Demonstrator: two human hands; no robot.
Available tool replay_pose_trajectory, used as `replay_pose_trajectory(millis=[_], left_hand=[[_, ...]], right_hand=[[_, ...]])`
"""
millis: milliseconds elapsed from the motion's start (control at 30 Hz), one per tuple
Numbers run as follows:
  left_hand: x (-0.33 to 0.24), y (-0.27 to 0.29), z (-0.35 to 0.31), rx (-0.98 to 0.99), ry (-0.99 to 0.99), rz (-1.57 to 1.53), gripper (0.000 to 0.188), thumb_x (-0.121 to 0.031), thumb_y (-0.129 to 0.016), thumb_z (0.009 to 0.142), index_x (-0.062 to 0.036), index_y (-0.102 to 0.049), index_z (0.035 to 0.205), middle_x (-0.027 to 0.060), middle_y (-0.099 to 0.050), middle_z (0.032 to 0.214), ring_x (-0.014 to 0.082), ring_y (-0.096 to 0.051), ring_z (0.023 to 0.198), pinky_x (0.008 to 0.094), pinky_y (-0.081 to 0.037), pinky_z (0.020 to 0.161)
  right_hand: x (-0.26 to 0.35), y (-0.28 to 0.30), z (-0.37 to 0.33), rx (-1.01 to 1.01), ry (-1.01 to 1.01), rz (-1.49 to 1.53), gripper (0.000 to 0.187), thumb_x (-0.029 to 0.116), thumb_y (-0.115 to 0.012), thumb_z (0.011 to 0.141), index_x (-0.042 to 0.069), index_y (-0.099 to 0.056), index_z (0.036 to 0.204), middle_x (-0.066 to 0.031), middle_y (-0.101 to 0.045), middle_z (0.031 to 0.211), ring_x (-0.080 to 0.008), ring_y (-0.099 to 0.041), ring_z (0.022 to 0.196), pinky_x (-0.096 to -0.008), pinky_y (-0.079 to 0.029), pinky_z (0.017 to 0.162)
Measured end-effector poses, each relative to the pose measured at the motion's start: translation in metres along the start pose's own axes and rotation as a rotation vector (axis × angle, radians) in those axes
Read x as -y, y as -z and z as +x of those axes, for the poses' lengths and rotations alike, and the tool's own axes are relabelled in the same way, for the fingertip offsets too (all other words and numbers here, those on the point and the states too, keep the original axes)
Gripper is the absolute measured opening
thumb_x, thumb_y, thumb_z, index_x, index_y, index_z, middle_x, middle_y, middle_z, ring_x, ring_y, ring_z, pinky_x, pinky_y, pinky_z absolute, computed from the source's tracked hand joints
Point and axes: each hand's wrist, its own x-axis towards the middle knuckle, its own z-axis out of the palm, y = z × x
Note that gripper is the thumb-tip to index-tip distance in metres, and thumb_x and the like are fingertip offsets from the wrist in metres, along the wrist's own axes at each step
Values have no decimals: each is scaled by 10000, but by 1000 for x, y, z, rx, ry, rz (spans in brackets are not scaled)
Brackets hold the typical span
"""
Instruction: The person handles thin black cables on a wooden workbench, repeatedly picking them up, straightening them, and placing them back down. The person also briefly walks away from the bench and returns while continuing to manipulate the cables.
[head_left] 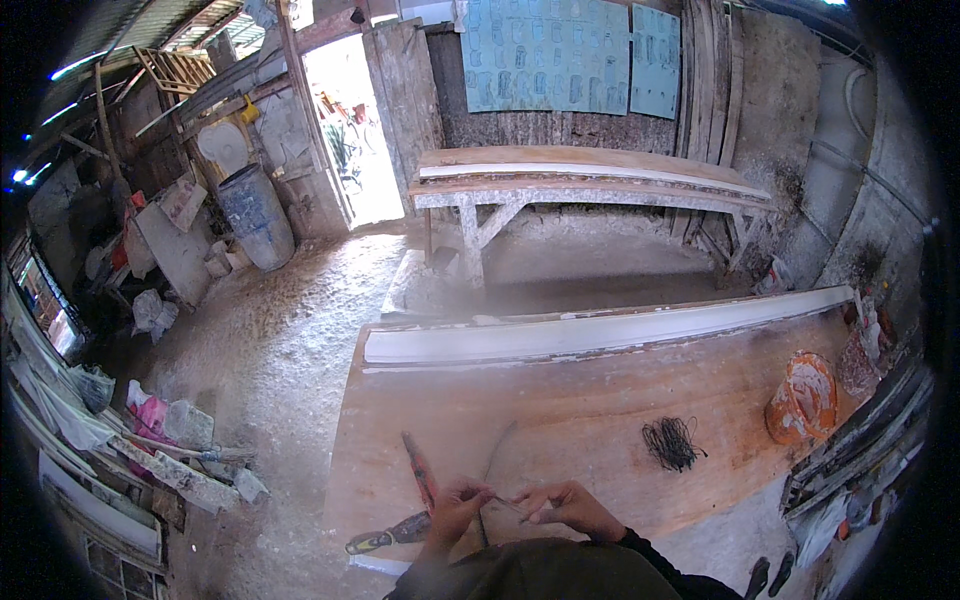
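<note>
Both of my hands are close together over the near edge of a wooden table (560, 420). My left hand (460, 507) is closed, pinching a thin dark strand (498, 450) that looks like wire or cord. My right hand (577, 510) pinches the same strand a little to the right. One length of it rises past the fingers over the tabletop. Beside my left hand lie a red-handled tool (418, 468) and a black and yellow handle (384, 536); whether they are one tool I cannot tell. A loose black coil of wire or cord (673, 444) rests farther right.
A long white moulded strip (600, 336) lies along the table's far edge. An orange plaster-smeared bucket (803, 400) stands at its right end. Behind is a bench (590, 190) with another white strip. Left are a blue drum (256, 215) and rubble (195, 450).
</note>
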Motion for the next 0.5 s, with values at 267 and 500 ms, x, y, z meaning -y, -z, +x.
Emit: replay_pose_trajectory(millis=[267,500], left_hand=[[0,-24,-12,954,-213,150,99,-102,-621,754,-16,-587,791,40,-543,830,126,-513,790,258,-409,691],[-18,-10,-13,513,-93,36,87,-93,-649,724,-34,-587,740,21,-534,755,109,-504,723,240,-403,636]], right_hand=[[-36,19,11,-552,210,-893,116,135,-674,656,65,-585,682,-71,-571,701,-247,-524,635,-360,-370,712],[-29,21,13,-652,363,-992,85,92,-665,668,72,-616,734,-79,-567,846,-236,-541,809,-336,-415,683]])
